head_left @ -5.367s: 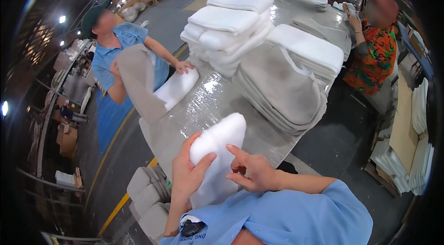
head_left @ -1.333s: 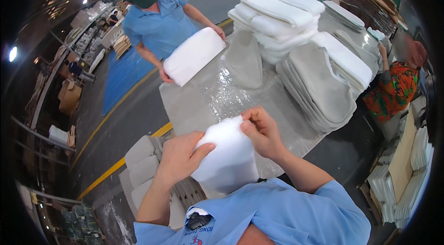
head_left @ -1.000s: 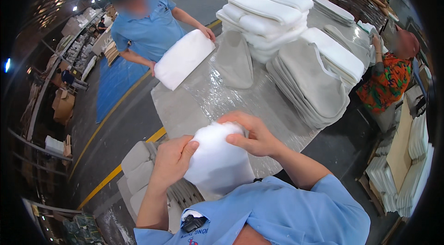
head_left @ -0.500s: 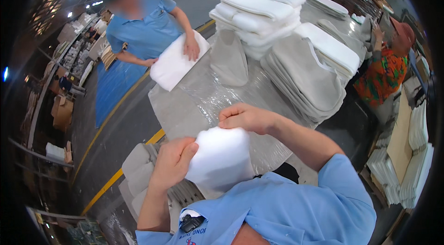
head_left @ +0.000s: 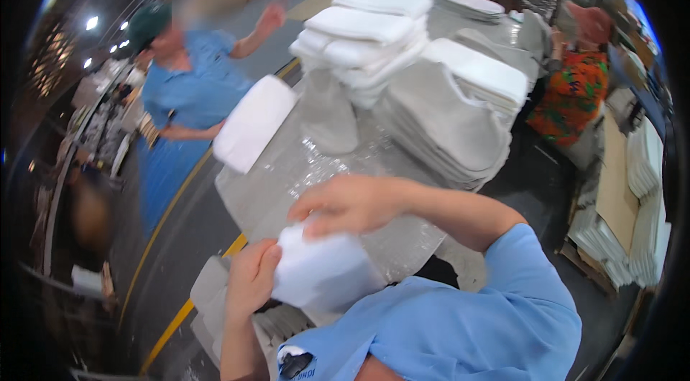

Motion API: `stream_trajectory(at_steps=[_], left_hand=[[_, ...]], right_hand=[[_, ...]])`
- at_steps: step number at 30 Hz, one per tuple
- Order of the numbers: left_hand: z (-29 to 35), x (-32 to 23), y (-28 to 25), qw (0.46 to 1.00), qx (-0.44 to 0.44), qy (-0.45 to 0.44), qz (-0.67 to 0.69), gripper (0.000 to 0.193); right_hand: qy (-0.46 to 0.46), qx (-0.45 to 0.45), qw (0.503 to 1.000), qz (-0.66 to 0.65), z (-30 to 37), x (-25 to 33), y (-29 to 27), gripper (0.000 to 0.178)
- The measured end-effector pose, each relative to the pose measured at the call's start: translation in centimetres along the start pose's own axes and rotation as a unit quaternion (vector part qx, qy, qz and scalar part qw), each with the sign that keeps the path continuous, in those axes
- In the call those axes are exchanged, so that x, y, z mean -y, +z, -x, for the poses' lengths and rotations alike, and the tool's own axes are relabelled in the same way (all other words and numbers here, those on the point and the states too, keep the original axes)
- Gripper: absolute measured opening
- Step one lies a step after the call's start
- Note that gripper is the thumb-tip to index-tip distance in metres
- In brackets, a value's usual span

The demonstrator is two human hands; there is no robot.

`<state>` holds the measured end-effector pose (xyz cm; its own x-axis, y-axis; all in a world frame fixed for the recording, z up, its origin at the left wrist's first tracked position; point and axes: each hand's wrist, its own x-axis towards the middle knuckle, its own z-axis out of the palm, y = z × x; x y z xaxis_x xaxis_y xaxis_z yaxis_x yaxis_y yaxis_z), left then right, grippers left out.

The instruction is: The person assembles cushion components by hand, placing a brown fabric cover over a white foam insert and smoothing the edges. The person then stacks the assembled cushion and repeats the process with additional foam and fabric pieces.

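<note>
A white, padded, cloth-like piece (head_left: 327,269) hangs in front of my blue shirt, its lower part in shadow. My left hand (head_left: 251,277) is closed on its upper left edge, thumb on the near face. Over the upper edge, close to my left hand, is my right hand (head_left: 348,205). Motion smears its fingers, so their grip on the piece cannot be made out. Just beyond lies the table's plastic-covered surface (head_left: 269,190).
Ahead stand a tall white folded stack (head_left: 363,25) and stacked grey covers (head_left: 445,118). A co-worker in blue (head_left: 190,83) stands far left beside a white pad (head_left: 255,122). Another person in an orange patterned top (head_left: 571,93) is at right, near stacked white sheets (head_left: 593,255).
My right hand has moved left along the piece's upper edge, toward my left hand. The co-worker has lifted one hand off the white pad and stretched that arm outward.
</note>
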<state>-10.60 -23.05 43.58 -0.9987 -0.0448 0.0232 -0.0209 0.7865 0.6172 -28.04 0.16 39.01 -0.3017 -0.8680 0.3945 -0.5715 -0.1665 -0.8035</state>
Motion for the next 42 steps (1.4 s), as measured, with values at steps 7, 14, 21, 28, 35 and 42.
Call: stream_trajectory(at_steps=[7, 14, 21, 28, 35, 42], left_hand=[[0.1, -1.1, -2.1, 0.996, 0.056, 0.026, -0.070, 0.038], [1.6, -2.3, 0.3, 0.974, 0.001, 0.080, -0.212, 0.037], [-0.3, 4.3, 0.8, 0.987, 0.065, -0.042, 0.138, 0.044], [-3.0, 7.2, 3.0, 0.887, -0.028, -0.030, 0.460, 0.054], [-1.1, 14.3, 14.7, 0.919, -0.021, -0.124, 0.373, 0.057], [-9.0, 13.4, 11.6, 0.983, 0.021, -0.101, 0.155, 0.063]], right_hand=[[0.085, 0.099, 0.987, 0.098, 1.5, 1.2, 1.4, 0.061], [0.062, 0.031, 0.994, 0.089, 3.5, 1.0, 2.0, 0.045], [0.038, -0.008, 0.997, 0.068, 4.7, 0.7, 2.6, 0.039], [0.026, -0.076, 0.994, 0.076, 5.1, -2.3, 2.1, 0.039], [0.219, -0.147, 0.965, 0.007, 7.5, -2.6, -0.6, 0.038], [0.257, -0.317, 0.873, -0.267, 11.4, -8.6, 0.8, 0.042]])
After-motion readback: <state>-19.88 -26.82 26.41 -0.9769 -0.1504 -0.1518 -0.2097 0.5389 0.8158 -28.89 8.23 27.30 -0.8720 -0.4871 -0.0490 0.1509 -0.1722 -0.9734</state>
